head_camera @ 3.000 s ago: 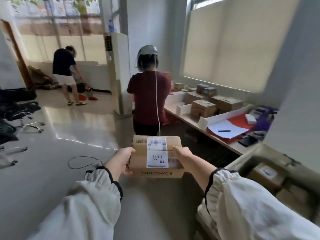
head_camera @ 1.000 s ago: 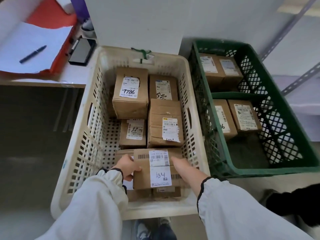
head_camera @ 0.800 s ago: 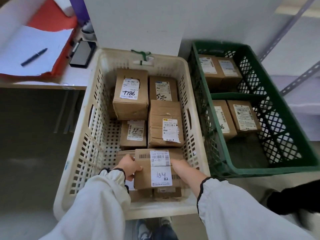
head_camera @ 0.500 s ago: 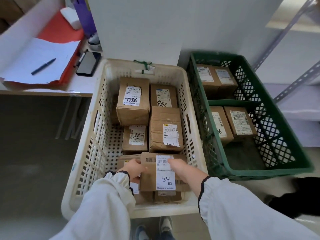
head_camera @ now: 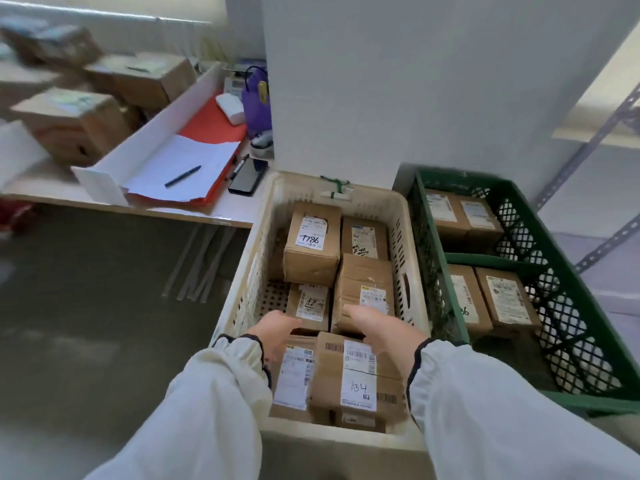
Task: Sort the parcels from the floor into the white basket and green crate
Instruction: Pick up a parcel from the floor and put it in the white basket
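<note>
Left hand (head_camera: pixel 275 329) and right hand (head_camera: pixel 375 325) no longer on the cardboard parcel (head_camera: pixel 356 379), apart, empty, fingertips blurred, over slotted white basket (head_camera: pixel 403 244).

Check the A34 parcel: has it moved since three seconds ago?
Yes. It was held out in the open room; now the A34 parcel lies inside the white basket, at its near end, atop other parcels.

Pen (head_camera: pixel 182 176) on white papers (head_camera: pixel 207 157) over red folder (head_camera: pixel 214 124), black phone (head_camera: pixel 248 176) beside, purple bag (head_camera: pixel 257 105), blurred boxes (head_camera: pixel 69 123), probably cardboard.
</note>
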Demonstrator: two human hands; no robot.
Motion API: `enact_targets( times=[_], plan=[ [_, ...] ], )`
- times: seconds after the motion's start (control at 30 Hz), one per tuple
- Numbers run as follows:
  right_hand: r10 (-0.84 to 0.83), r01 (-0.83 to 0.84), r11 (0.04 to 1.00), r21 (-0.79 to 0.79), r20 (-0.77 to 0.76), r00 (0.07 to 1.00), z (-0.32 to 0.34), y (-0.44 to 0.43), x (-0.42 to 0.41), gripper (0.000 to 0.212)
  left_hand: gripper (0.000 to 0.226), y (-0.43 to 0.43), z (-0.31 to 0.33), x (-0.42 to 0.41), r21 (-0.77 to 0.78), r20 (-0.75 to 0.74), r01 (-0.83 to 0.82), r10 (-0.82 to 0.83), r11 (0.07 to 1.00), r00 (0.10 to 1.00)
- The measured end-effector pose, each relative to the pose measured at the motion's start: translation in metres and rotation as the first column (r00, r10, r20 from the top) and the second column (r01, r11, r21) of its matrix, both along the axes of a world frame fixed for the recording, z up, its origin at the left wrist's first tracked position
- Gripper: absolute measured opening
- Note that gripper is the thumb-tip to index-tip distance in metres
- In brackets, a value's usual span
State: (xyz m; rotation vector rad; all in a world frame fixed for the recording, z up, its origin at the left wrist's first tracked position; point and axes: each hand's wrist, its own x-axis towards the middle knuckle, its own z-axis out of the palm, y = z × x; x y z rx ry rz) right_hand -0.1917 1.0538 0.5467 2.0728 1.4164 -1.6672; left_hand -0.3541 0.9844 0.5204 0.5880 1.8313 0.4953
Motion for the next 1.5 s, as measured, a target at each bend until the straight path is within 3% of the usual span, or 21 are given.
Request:
enact_targets(
  times=[0.13, 0.4, 0.67, 0.87, 1.03, 1.2, 1.5],
  plan=[
    [0.104, -0.107, 0.994, -0.013, -0.137, 0.985, 0.035, 0.010, -0.037, 0.061, 0.031, -0.010, 0.051, -0.020, 0.040, -0.030, -0.019, 0.021, 0.999, 0.999],
    [0.470, -0.454, 0.881, 0.129, -0.150, 0.870, 0.088, 0.028, -0.108, 0.058, 0.035, -0.032, 0.113, -0.067, 0.126, -0.113, -0.167, 0.182, 0.978, 0.977],
    [0.793, -0.785, 0.605, 0.134, -0.186, 0.580, 0.115, -0.025, -0.190, 0.052, 0.040, -0.133, 0.134, -0.088, 0.183, -0.106, -0.543, 0.566, 0.819, 0.818],
    [0.939, -0.949, 0.295, 0.109, -0.218, 0.266, 0.120, -0.167, -0.243, 0.040, 0.037, -0.270, 0.144, -0.071, 0.169, -0.091, -0.809, 0.827, 0.562, 0.555],
    [0.969, -0.995, -0.039, 0.089, -0.240, -0.060, 0.118, -0.319, -0.240, 0.050, 0.029, -0.420, 0.150, -0.017, 0.181, -0.099, -0.959, 0.974, 0.217, 0.202],
    [0.896, -0.933, -0.344, 0.105, -0.259, -0.360, 0.120, -0.463, -0.201, 0.049, 0.031, -0.557, 0.150, 0.077, 0.195, -0.131, -0.977, 0.985, -0.083, -0.110],
    [0.668, -0.728, -0.660, 0.185, -0.299, -0.681, 0.112, -0.719, -0.049, 0.037, 0.023, -0.750, 0.153, 0.300, 0.211, -0.127, -0.844, 0.842, -0.493, -0.524]
  ],
)
